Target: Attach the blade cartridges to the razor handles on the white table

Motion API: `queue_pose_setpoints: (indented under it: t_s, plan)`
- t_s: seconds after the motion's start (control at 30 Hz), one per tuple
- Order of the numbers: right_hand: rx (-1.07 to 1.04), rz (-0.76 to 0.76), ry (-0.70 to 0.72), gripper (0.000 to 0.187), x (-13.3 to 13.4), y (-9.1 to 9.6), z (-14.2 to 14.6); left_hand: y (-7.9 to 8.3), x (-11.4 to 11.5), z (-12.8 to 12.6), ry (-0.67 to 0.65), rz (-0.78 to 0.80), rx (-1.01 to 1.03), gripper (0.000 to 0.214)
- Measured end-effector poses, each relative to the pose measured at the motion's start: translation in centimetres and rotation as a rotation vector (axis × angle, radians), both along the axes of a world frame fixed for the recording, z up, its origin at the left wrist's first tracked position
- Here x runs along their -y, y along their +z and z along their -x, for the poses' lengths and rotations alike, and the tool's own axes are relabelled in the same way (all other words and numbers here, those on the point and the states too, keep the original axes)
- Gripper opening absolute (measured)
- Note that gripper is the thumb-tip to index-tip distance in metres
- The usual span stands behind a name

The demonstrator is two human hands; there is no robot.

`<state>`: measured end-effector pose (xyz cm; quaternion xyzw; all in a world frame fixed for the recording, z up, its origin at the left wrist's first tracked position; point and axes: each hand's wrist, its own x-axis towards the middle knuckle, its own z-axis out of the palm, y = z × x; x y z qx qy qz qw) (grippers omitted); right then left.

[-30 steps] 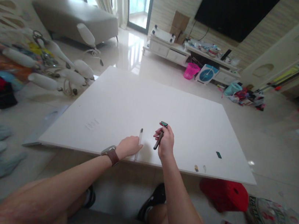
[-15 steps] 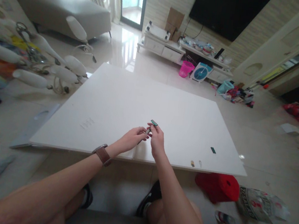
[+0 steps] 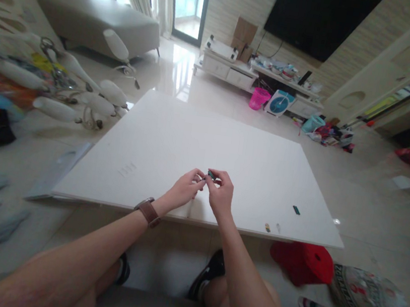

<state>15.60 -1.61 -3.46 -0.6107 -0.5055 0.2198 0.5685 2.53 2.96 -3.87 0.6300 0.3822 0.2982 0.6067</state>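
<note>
Both hands meet above the near middle of the white table (image 3: 154,136). Right hand (image 3: 222,196): thumb and forefinger closed in a pinch on a small green piece (image 3: 211,175), held just clear of the table, long axis roughly left-right. Left hand (image 3: 183,190): fingers curled shut, tips touching the piece's left end; cannot tell whether they grip it. The right hand has the firmer hold. A second green piece (image 3: 296,210) lies well to the right, and two small bits (image 3: 267,228) near the front edge. Red stool (image 3: 304,263) on the floor below. Nothing lies between the hands.
</note>
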Motion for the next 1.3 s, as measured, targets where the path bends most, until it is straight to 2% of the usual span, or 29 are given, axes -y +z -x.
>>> queue_pose_setpoints:
  t_s: [0.1,0.33,0.7,0.97,1.3]
  plan:
    - [0.087,-0.015,-0.025,0.016,0.1,0.4,-0.1,0.4,0.1,0.0,0.015,-0.063,-0.053,0.020]
    - [0.121,-0.001,-0.036,0.012,0.1,0.7,-0.2,1.2,-0.1,0.3,0.051,-0.143,-0.078,0.018]
    - [0.137,-0.025,-0.050,0.012,0.3,0.7,-0.1,1.2,-0.2,0.2,0.061,-0.129,-0.051,0.018]
    - [0.049,-0.025,-0.072,0.011,0.2,0.5,0.1,1.3,-0.1,0.3,0.077,-0.117,-0.057,0.021]
    - [0.122,-0.040,-0.073,0.013,0.2,0.3,0.3,0.8,-0.2,0.5,0.092,-0.087,-0.039,0.018]
